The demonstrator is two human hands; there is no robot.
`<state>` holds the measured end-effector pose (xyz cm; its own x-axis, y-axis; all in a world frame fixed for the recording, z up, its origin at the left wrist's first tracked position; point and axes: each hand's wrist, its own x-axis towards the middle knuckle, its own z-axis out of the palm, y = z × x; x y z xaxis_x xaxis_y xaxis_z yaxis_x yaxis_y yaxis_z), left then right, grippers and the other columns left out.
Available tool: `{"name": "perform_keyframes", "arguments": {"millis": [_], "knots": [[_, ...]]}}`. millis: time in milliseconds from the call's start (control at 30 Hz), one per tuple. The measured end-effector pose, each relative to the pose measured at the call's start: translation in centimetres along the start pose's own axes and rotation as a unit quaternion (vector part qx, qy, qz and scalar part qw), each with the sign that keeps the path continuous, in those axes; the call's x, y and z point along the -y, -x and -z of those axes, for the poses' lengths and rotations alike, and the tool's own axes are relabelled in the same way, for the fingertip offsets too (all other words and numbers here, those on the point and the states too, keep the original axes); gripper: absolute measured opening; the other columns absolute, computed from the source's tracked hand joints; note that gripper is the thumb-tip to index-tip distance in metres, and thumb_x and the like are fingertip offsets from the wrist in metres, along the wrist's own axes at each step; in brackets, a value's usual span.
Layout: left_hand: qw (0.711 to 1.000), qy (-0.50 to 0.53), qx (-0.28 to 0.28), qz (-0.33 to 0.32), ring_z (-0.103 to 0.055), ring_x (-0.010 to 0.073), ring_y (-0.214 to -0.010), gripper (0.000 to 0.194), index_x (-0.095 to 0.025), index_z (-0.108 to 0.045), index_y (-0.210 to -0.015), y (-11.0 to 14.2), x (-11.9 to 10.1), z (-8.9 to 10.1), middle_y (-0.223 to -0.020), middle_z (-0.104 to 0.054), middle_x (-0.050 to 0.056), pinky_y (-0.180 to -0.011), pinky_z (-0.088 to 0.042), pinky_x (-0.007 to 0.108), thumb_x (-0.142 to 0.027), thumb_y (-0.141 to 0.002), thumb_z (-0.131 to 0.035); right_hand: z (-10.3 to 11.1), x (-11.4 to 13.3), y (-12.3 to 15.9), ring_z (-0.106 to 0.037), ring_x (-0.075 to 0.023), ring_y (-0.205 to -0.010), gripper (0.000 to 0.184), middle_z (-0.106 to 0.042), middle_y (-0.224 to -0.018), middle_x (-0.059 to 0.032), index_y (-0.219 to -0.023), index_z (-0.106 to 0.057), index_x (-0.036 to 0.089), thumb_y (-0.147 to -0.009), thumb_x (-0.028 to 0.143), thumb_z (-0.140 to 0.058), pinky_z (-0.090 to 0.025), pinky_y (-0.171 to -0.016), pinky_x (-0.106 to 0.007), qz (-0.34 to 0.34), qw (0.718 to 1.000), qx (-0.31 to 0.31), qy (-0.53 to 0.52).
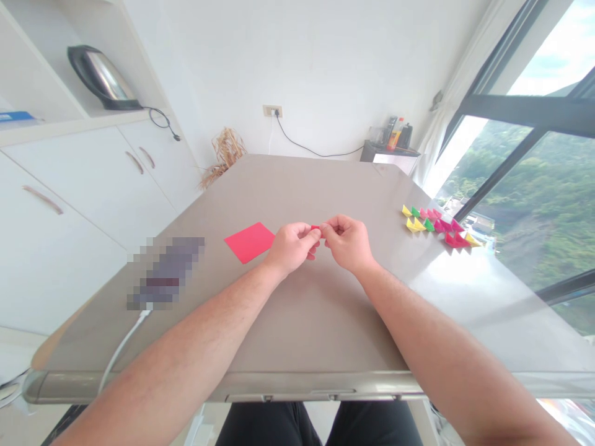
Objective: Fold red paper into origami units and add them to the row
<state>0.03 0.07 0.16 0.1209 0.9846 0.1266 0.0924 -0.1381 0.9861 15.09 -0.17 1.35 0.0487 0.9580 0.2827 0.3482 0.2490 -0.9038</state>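
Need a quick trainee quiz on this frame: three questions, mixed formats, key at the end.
1. True or false: the left hand and right hand both hold the red piece.
2. Where is the red sheet? A) under the right forearm B) beside the left hand C) among the paper boats
3. Fill in: besides yellow, pink and red, some paper boats are ____.

Key: 1 true; 2 B; 3 green.

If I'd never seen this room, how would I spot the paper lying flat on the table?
Find the big grey-brown table. On it, just left of the left hand, lies a bright red paper sheet with four sides. Unlike the small red piece pinched by that hand and the right hand, or the folded paper shapes at right, it lies flat.
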Motion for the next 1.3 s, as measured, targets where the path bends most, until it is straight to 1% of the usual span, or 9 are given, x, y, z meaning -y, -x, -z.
{"name": "perform_keyframes", "arguments": {"millis": [100,300,433,533,700,800,967,1133,1300], "knots": [[1.000,0.002,0.006,-0.001,-0.059,0.0149,-0.056,0.031,-0.019,-0.063,-0.067,0.0,0.0,-0.1,-0.066,-0.066,0.004,-0.057,-0.050,0.031,-0.045,-0.078,-0.074,0.1,0.1,0.0,-0.055,-0.0134,-0.054,0.018,-0.065,-0.060,0.0000,-0.069,-0.065,0.020,-0.078,0.035,-0.062,-0.041,-0.049,-0.026,0.005,1.000,0.006,0.003],[0.999,-0.042,-0.021,0.018,-0.048,0.0118,-0.046,0.023,-0.020,-0.064,-0.067,-0.1,0.3,-0.5,-0.058,-0.060,0.001,-0.047,-0.038,0.028,-0.037,-0.080,-0.069,0.0,-0.2,0.0,-0.054,-0.0132,-0.055,0.015,-0.064,-0.060,0.0006,-0.069,-0.065,0.020,-0.077,0.032,-0.061,-0.041,-0.049,-0.026,0.012,1.000,0.020,0.015],[1.000,-0.015,0.012,0.021,-0.061,0.0166,-0.060,0.023,-0.019,-0.065,-0.071,0.0,0.0,-0.3,-0.072,-0.068,0.005,-0.053,-0.048,0.029,-0.040,-0.082,-0.067,0.2,-0.3,-0.2,-0.053,-0.0128,-0.052,0.016,-0.063,-0.059,0.0007,-0.068,-0.065,0.020,-0.077,0.033,-0.062,-0.040,-0.048,-0.026,-0.009,1.000,0.011,0.025],[0.999,-0.030,0.001,-0.015,-0.063,0.0172,-0.063,0.024,-0.019,-0.067,-0.073,0.0,0.1,-0.1,-0.072,-0.069,0.005,-0.056,-0.049,0.030,-0.040,-0.085,-0.062,0.5,-0.1,-0.1,-0.051,-0.0121,-0.050,0.017,-0.062,-0.057,0.0008,-0.068,-0.064,0.020,-0.078,0.034,-0.062,-0.038,-0.046,-0.025,-0.025,0.999,0.025,0.013],[0.992,-0.110,-0.050,-0.046,-0.057,0.0147,-0.053,0.026,-0.020,-0.067,-0.071,-0.5,0.8,0.3,-0.060,-0.065,0.001,-0.053,-0.044,0.028,-0.038,-0.088,-0.057,0.4,-0.3,0.3,-0.064,-0.0162,-0.062,0.019,-0.072,-0.073,-0.0026,-0.087,-0.069,0.019,-0.078,0.035,-0.065,-0.048,-0.055,-0.028,-0.018,0.999,0.035,-0.010],[0.989,-0.123,-0.064,-0.041,-0.063,0.0160,-0.058,0.026,-0.020,-0.070,-0.079,-0.6,0.9,0.4,-0.068,-0.071,0.003,-0.055,-0.047,0.029,-0.040,-0.089,-0.056,0.1,-0.6,0.3,-0.067,-0.0172,-0.069,0.019,-0.075,-0.081,-0.0027,-0.091,-0.069,0.021,-0.078,0.035,-0.066,-0.051,-0.065,-0.031,0.018,0.999,0.016,0.031],[0.986,-0.157,-0.027,-0.058,-0.068,0.0163,-0.063,0.025,-0.020,-0.071,-0.079,-0.3,0.6,0.4,-0.073,-0.074,0.003,-0.062,-0.050,0.028,-0.036,-0.089,-0.055,-0.1,-0.9,0.1,-0.063,-0.0151,-0.065,0.010,-0.073,-0.076,0.0001,-0.079,-0.065,0.023,-0.080,0.032,-0.062,-0.048,-0.063,-0.029,0.061,0.992,-0.006,0.108],[0.984,-0.171,-0.029,-0.048,-0.068,0.0159,-0.062,0.025,-0.020,-0.071,-0.078,-0.3,0.5,0.3,-0.070,-0.074,0.002,-0.062,-0.051,0.028,-0.035,-0.089,-0.055,-0.1,-1.0,0.1,-0.063,-0.0140,-0.067,0.006,-0.073,-0.077,0.0012,-0.080,-0.065,0.023,-0.082,0.026,-0.059,-0.047,-0.066,-0.028,0.105,0.982,-0.007,0.159],[0.982,-0.181,-0.034,-0.037,-0.067,0.0152,-0.060,0.025,-0.020,-0.069,-0.075,-0.3,0.8,0.3,-0.067,-0.073,0.002,-0.059,-0.050,0.027,-0.038,-0.088,-0.058,-0.1,-0.6,0.0,-0.060,-0.0138,-0.064,0.010,-0.071,-0.072,0.0010,-0.074,-0.064,0.022,-0.081,0.024,-0.057,-0.043,-0.062,-0.028,0.085,0.977,0.004,0.197]]}}
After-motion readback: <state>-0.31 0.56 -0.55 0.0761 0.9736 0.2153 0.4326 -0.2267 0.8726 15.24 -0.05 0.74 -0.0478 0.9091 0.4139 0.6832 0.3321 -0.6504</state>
